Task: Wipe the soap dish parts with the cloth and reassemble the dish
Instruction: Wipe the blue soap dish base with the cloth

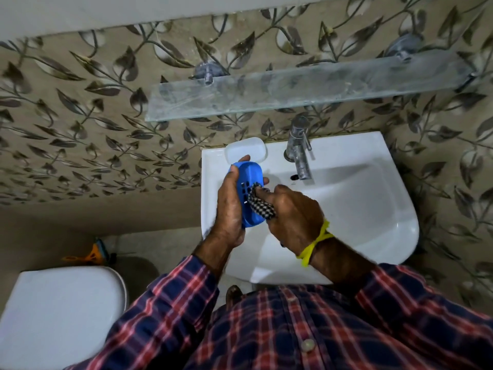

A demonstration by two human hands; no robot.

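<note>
My left hand (229,209) grips a blue slotted soap dish part (249,180), holding it on edge over the left side of the white sink (373,209). Pressed against the blue part's slotted face is a black-and-white checked cloth (261,205), bunched in my right hand (293,212). A translucent white soap dish part (246,149) lies on the sink's back left corner, just behind the blue part.
A metal tap (300,150) stands at the back of the sink. Above it a glass shelf (293,89) juts from the leaf-patterned wall. A white toilet lid (61,311) is at the lower left, with an orange and blue brush (93,253) behind it.
</note>
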